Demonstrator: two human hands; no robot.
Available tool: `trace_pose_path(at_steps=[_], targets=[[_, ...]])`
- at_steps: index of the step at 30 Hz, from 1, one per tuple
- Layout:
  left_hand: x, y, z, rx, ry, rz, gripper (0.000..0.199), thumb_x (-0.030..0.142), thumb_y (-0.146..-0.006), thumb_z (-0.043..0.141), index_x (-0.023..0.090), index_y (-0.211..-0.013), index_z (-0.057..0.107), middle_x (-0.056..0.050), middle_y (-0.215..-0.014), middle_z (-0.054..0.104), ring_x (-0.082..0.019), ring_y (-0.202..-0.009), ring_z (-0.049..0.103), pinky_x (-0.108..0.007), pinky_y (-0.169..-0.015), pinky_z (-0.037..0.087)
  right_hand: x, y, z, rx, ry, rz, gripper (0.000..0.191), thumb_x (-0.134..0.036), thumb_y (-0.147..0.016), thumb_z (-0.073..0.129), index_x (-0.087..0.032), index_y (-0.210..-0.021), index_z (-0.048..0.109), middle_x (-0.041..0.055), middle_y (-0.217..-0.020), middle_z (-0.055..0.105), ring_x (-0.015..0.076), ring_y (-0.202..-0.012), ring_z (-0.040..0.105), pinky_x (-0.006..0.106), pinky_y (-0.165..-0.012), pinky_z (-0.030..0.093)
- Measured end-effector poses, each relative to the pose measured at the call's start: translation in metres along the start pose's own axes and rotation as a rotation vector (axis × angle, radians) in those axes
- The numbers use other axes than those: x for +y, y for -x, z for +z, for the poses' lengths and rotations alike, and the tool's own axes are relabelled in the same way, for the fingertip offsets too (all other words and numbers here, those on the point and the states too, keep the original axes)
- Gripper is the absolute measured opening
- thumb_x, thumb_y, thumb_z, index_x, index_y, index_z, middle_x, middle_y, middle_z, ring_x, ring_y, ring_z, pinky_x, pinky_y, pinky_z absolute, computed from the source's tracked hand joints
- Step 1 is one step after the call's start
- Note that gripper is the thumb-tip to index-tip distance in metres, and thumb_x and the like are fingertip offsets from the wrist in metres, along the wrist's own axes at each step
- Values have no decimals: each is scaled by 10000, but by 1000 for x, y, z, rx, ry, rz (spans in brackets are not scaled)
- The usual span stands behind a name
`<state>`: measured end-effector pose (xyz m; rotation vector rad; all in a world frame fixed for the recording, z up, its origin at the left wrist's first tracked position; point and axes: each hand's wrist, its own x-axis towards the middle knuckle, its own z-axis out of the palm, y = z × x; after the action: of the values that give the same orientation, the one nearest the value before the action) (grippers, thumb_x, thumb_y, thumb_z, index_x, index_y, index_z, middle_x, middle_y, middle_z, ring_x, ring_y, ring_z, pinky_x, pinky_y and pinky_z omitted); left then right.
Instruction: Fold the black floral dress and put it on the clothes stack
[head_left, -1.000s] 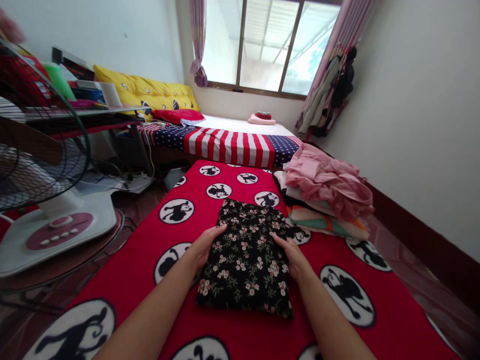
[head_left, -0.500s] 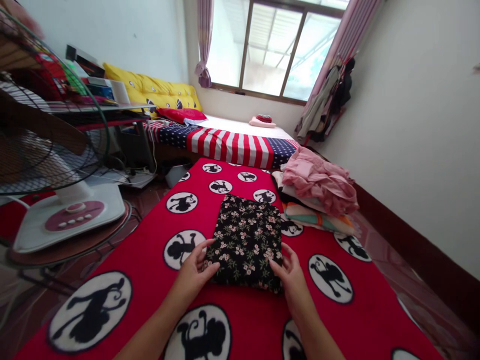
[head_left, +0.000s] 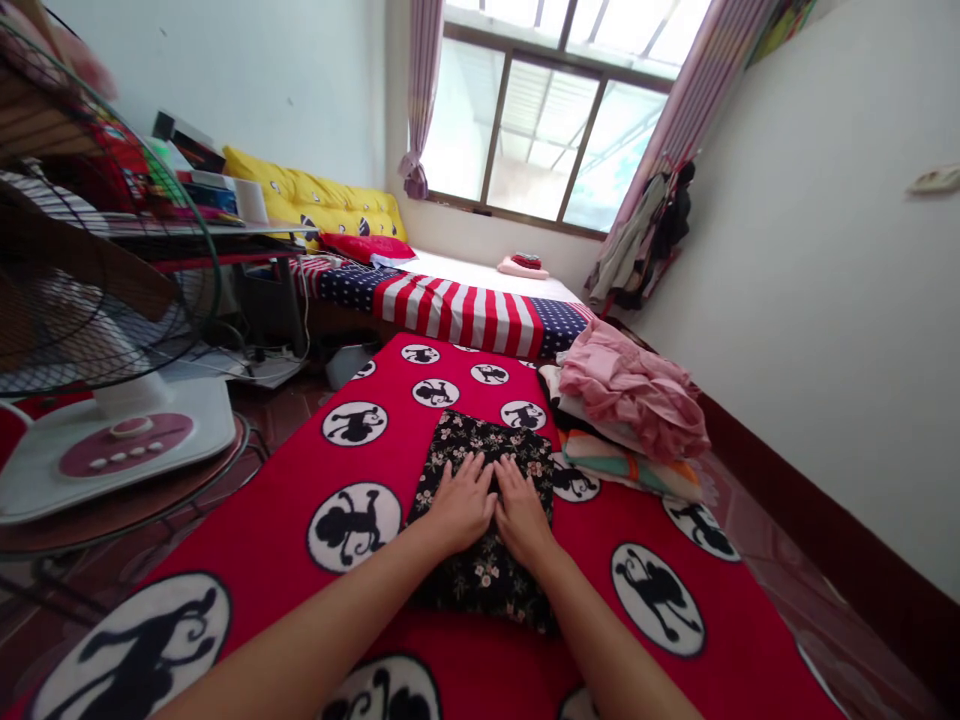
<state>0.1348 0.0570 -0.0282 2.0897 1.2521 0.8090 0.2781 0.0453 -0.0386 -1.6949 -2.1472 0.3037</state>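
A black floral cloth (head_left: 487, 575), folded into a rough rectangle, lies on the red blanket (head_left: 585, 560) with its monkey circles. My left hand (head_left: 463, 505) rests flat on the middle of the cloth, fingers stretched toward the far edge. Beside it, thumbs close together, my right hand (head_left: 520, 510) also lies flat on the cloth. Neither hand grips anything. Parts of the cloth's middle are hidden under the hands. What kind of garment the cloth is, I cannot tell.
To the right stands a pile of clothes with a crumpled pink cloth (head_left: 626, 375) on top. A fan (head_left: 127, 440) sits on a round stool at the left. Farther back are a bed with a striped cover (head_left: 457, 310), a cluttered desk and a window (head_left: 540, 140).
Both hands have left the cloth's left and right edges and come together flat on its middle. The view has tilted slightly upward. The cloth remains folded.
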Motion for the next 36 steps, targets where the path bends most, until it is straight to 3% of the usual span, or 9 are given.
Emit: trace_pose_path(at_steps=[4,7,13,17,23,29,36], targets=[[-41,-52,-3,-38,-228,38,514,466,-881,496,260,-1352,503,-89,-1529,331,-313,-1444,169,-552,-1152,-10,24,-48,5,-52,185,2,527,-357,-933,375,-249,-1450,373,41,-1560,251,242,-1452,156,544,-1151,101],[-61,-73,-12,-19,-325,91,562,576,-869,476,306,-1361,497,-54,-1531,336,-306,-1438,187,-511,-1163,14,41,-73,0,-42,232,-21,519,-445,-939,387,-317,-1442,375,17,-1559,260,250,-1443,182,558,-1140,109],[-76,-89,-18,4,-404,97,672,702,-827,436,318,-1376,486,-67,-1535,326,-322,-1436,172,-528,-1154,15,66,-101,-2,7,202,119,519,-503,-927,406,-338,-1419,412,16,-1535,325,271,-1412,250,538,-1118,189],[-89,-87,-31,31,-376,-14,663,687,-853,408,316,-1401,452,-56,-1558,274,-326,-1443,144,-535,-1150,64,77,-99,-3,30,173,178,549,-519,-935,372,-292,-1433,400,28,-1542,308,251,-1419,241,484,-1143,167],[-107,-54,-51,49,-471,-73,655,640,-902,345,309,-1467,327,-51,-1554,280,-289,-1443,180,-519,-1149,79,91,-58,-7,84,228,273,672,-515,-948,298,-120,-1492,272,117,-1554,252,271,-1434,202,454,-1140,193],[-103,0,-55,103,-574,-109,559,520,-945,335,269,-1442,391,-63,-1536,318,-284,-1435,213,-504,-1142,126,87,4,-9,87,304,296,619,-473,-948,332,-168,-1485,296,103,-1554,257,278,-1430,210,496,-1137,159],[-81,75,-57,60,-629,-55,488,400,-940,389,254,-1400,463,-83,-1534,318,-309,-1424,239,-525,-1132,173,56,70,-8,114,240,308,592,-450,-947,362,-157,-1461,348,113,-1559,240,269,-1446,168,499,-1144,123]])
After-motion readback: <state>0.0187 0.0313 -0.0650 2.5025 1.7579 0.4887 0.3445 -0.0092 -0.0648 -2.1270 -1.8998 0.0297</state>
